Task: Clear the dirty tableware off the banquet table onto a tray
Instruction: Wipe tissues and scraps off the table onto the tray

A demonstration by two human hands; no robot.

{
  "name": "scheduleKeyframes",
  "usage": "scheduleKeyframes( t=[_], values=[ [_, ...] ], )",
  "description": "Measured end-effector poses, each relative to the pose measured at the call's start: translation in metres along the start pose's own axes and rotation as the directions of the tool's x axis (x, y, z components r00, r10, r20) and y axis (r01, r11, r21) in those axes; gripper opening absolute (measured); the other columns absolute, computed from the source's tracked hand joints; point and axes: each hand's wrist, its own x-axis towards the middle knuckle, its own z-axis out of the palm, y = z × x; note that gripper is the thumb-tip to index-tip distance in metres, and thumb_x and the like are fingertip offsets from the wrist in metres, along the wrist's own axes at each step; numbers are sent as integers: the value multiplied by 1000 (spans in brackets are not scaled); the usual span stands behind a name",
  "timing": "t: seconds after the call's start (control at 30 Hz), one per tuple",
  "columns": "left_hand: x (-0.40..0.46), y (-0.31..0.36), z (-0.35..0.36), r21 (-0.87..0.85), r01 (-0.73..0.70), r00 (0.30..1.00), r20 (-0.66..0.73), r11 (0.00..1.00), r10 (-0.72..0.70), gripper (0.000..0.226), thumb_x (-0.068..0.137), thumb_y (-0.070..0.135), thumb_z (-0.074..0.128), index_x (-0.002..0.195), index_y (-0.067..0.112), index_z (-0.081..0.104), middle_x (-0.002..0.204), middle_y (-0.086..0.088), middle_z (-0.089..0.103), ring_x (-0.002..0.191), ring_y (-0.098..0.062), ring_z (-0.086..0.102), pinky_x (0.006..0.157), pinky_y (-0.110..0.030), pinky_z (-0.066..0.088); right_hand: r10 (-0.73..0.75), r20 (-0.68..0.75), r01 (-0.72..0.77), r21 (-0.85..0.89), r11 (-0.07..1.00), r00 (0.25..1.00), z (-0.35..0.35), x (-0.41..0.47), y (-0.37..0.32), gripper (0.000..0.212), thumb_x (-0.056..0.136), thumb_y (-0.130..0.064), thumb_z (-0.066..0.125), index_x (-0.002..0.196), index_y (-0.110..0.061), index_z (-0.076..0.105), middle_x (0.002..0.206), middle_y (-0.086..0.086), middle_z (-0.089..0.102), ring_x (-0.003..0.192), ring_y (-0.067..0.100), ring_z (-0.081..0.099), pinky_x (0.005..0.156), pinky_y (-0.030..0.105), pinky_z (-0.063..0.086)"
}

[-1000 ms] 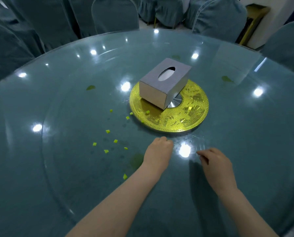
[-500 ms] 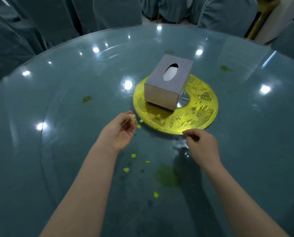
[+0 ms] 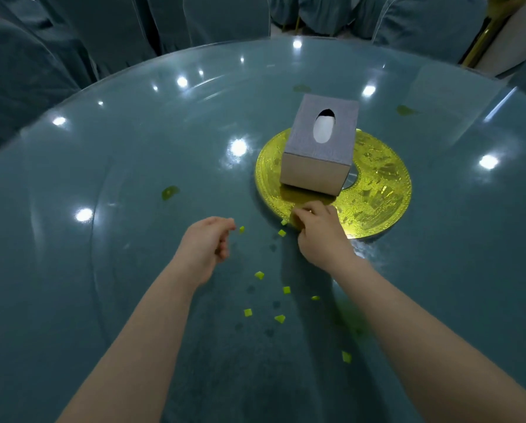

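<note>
Several small green food scraps lie scattered on the round glass table in front of me. My left hand hovers with its fingers curled and thumb against forefinger, just left of one scrap. A scrap appears to be pinched there, though it is mostly hidden. My right hand has its fingertips curled down on the near rim of the gold centre disc, pinching at a scrap there. No tray or tableware is in view.
A grey tissue box stands on the gold disc. Flat green smears mark the glass at left and far right. Blue covered chairs ring the far edge of the table.
My right hand has moved forward and left onto the disc's near rim. My left hand has drawn back slightly from the disc. The view has shifted closer over the table.
</note>
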Motion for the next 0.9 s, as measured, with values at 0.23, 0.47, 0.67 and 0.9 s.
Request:
scheduleKeyframes(
  t=[0.23, 0.47, 0.67, 0.9],
  values=[
    [3, -29, 13, 775, -263, 924, 31, 574, 382, 27, 86, 40, 61, 100, 19, 51, 70, 2, 54, 71, -18, 55, 58, -29, 35, -170, 66, 166, 71, 984, 983, 2, -58, 4, 44, 96, -12, 42, 140, -10, 47, 142, 1, 43, 130, 20, 29, 108, 21, 19],
    [2, -43, 41, 919, -360, 826, 234, 162, 512, 25, 96, 35, 47, 104, 12, 43, 102, -11, 59, 88, -35, 59, 64, -35, 34, -155, 15, 152, 123, 981, 988, -9, -53, 4, 46, 92, -3, 43, 138, -9, 49, 140, 7, 48, 129, 25, 36, 109, 27, 25],
    [-9, -51, 43, 913, -403, 822, 329, 67, 464, 19, 100, 29, 40, 100, 10, 44, 100, -10, 59, 88, -33, 59, 66, -34, 30, -119, 47, 116, 67, 991, 992, -7, -46, -1, 42, 96, -13, 44, 137, -6, 49, 142, 7, 45, 131, 26, 35, 111, 32, 27],
    [-49, -61, 41, 437, -205, 977, 40, 876, 208, 25, 98, 25, 44, 75, 14, 43, 64, 1, 49, 50, -11, 43, 48, -27, 34, -189, 47, 181, 138, 974, 981, -7, -144, 15, 27, 91, -12, 55, 114, -8, 68, 114, 5, 61, 108, 25, 53, 94, 23, 36]
  ],
)
